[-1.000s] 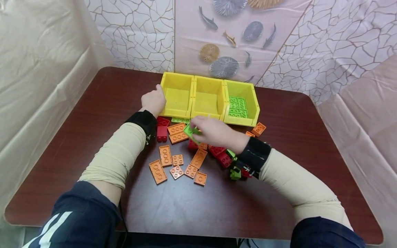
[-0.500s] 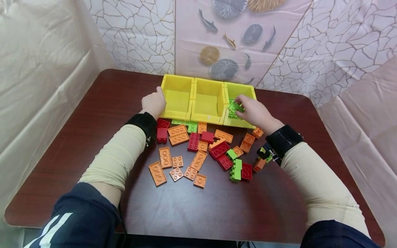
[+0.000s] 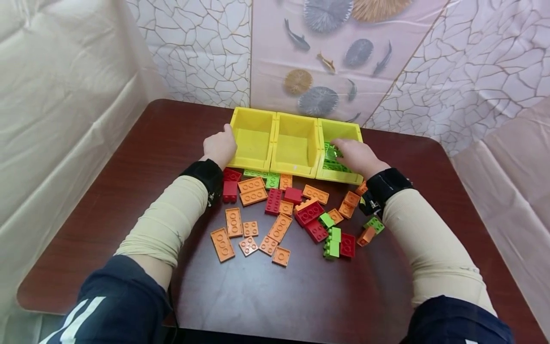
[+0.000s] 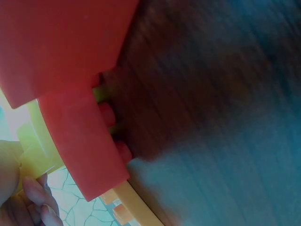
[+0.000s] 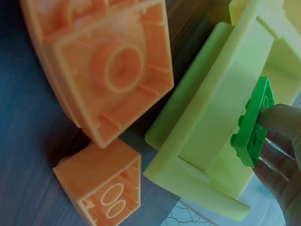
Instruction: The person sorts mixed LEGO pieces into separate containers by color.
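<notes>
My left hand point(image 3: 220, 147) grips the left side of the left yellow bin point(image 3: 253, 143); in the left wrist view its fingers point(image 4: 36, 192) curl at the yellow edge. Over at the right yellow bin point(image 3: 341, 128), my right hand point(image 3: 356, 155) is inside the opening. Between its thumb and fingers it pinches a green toy brick point(image 5: 254, 122), whose hollow underside faces the thumb in the right wrist view. Other green bricks point(image 3: 333, 166) lie in that bin, partly hidden by the hand.
The middle yellow bin point(image 3: 295, 145) joins the other two. Orange bricks point(image 3: 222, 244), red bricks point(image 3: 273, 201) and green bricks point(image 3: 332, 248) lie scattered in front of the bins. Fabric point(image 3: 73, 71) and patterned sheets surround the dark wooden table point(image 3: 258, 301).
My right hand has carried a green brick from the middle of the table rightward into the right bin. My left hand has kept its place at the left bin. The view has shifted slightly.
</notes>
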Motion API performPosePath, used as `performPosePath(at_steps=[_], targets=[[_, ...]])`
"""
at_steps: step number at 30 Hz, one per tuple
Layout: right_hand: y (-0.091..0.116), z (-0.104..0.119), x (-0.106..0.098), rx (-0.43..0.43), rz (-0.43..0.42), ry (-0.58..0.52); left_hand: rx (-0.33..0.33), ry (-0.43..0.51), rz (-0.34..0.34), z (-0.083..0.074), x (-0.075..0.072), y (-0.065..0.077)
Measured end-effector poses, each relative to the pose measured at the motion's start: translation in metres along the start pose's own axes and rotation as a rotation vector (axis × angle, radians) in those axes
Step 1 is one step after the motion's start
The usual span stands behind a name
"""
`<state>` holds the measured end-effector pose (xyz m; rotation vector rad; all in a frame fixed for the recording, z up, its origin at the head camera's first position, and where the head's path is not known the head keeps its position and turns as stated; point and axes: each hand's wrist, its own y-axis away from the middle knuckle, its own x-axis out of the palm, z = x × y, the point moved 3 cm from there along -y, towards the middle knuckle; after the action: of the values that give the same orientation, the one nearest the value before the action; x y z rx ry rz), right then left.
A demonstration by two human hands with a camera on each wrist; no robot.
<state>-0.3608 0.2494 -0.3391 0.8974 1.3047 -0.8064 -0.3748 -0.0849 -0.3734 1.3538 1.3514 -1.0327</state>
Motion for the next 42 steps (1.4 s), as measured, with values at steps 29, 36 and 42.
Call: performPosePath(at_steps=[29, 36, 42], targets=[[-0.021, -0.005, 0.025, -0.096, 0.020, -0.138, 0.002, -0.010, -0.006, 0.002, 0.004, -0.003], [-0.015, -0.002, 0.024, -0.068, 0.050, -0.114, 0.000, -0.016, 0.002, -0.001, 0.002, 0.001], [-0.003, 0.008, 0.013, -0.074, 0.007, -0.109, 0.004, -0.022, 0.006, -0.001, 0.000, 0.002]])
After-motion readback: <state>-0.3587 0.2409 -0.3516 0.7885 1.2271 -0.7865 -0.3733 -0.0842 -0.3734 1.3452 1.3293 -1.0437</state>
